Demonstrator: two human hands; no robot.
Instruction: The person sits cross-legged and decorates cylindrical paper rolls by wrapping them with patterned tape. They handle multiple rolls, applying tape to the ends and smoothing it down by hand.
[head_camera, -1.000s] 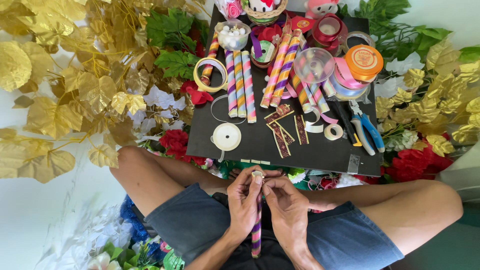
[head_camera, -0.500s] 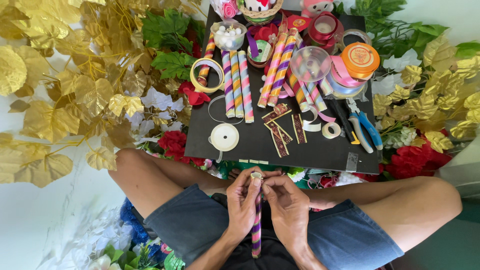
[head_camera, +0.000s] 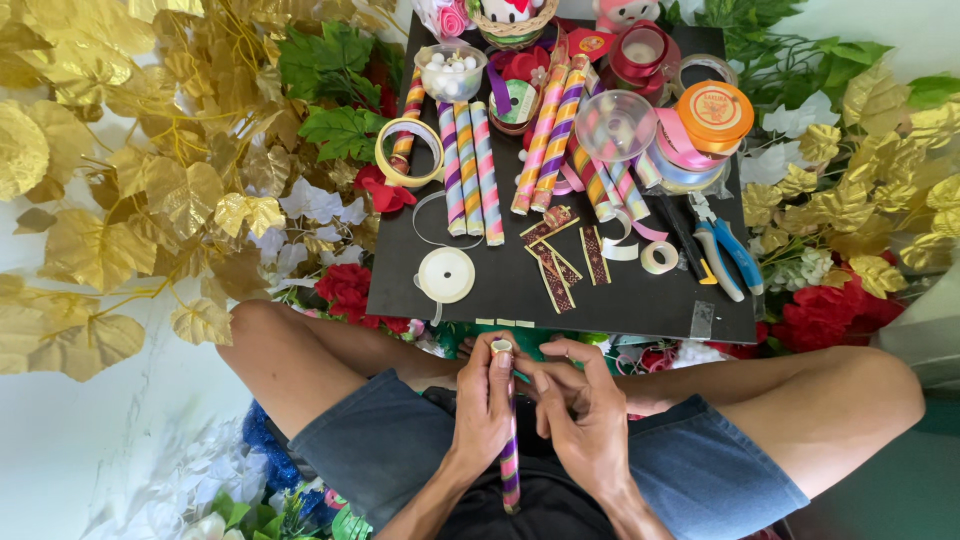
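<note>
I sit cross-legged and hold a thin striped paper roll (head_camera: 510, 462) upright over my lap. My left hand (head_camera: 483, 400) grips its upper part, with the thumb pressed on the top end. My right hand (head_camera: 585, 415) lies against it from the right, its fingers curled at the roll's top by the left fingers. The roll is pink, green and purple, and its lower end reaches down to my dark shorts (head_camera: 400, 455). Just beyond my hands lies the near edge of a black board (head_camera: 640, 305).
The black board carries several striped rolls (head_camera: 470, 165), a white tape reel (head_camera: 446, 275), ribbon spools (head_camera: 712, 112), patterned ribbon strips (head_camera: 560, 262), a clear bowl (head_camera: 615, 125) and blue-handled pliers (head_camera: 735, 255). Gold leaves (head_camera: 130, 170), red flowers (head_camera: 345, 290) and green foliage surround it.
Both hands stay on the roll with only slight finger movement at its top. The view has shifted a little.
</note>
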